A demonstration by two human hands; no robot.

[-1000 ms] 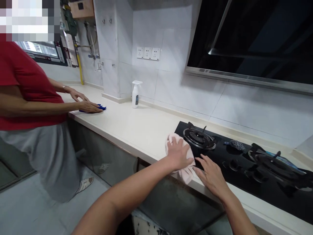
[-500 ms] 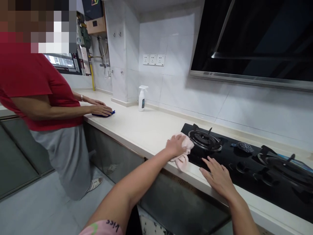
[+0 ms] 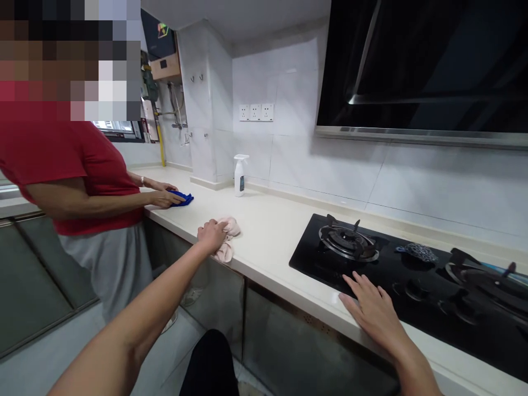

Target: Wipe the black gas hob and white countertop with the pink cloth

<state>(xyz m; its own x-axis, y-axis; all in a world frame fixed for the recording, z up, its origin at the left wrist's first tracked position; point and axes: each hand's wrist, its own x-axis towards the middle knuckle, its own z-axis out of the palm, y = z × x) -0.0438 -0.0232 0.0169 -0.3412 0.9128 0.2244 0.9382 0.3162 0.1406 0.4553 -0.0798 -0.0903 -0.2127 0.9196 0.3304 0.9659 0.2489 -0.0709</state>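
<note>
My left hand (image 3: 211,235) is closed on a pale pink cloth (image 3: 227,236) and presses it on the cream countertop (image 3: 268,236), well left of the hob. My right hand (image 3: 371,308) lies flat and open on the front edge of the black glass gas hob (image 3: 412,297), near its left burner (image 3: 347,242). Nothing is in the right hand.
Another person in a red top stands at the left, their hand on a blue cloth (image 3: 181,198) on the counter. A white spray bottle (image 3: 239,175) stands by the wall. A dark patterned pad (image 3: 416,252) lies between the burners. A range hood (image 3: 424,71) hangs above.
My left hand has slid the pink cloth leftward along the counter, away from the hob's corner. My right hand stays flat on the hob edge. The view has shifted left.
</note>
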